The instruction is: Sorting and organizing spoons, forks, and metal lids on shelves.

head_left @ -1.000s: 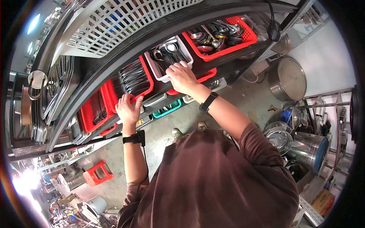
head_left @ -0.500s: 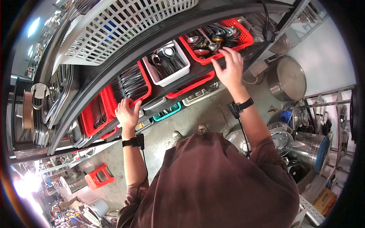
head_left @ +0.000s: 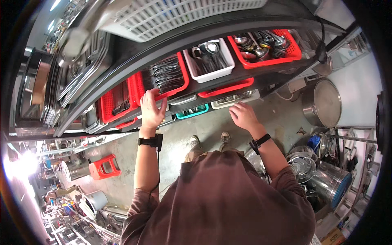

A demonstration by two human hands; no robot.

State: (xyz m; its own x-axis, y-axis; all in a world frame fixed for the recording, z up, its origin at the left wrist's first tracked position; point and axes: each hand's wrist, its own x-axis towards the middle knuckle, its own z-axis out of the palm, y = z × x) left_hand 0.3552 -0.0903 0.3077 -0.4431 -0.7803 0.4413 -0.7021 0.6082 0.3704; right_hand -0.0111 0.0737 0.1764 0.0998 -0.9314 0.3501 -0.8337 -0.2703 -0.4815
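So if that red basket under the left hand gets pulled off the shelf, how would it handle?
Probably heavy for its size: the red basket is packed with dark metal cutlery. Its slotted plastic walls may flex under that load. The left hand grips only the front rim, so it could tip forward once clear of the shelf.

Glossy red plastic basket (head_left: 163,79) holds shiny metal cutlery (head_left: 165,73); the white tub (head_left: 209,61) looks like smooth plastic; the floor (head_left: 204,126) seems rough, matt concrete.
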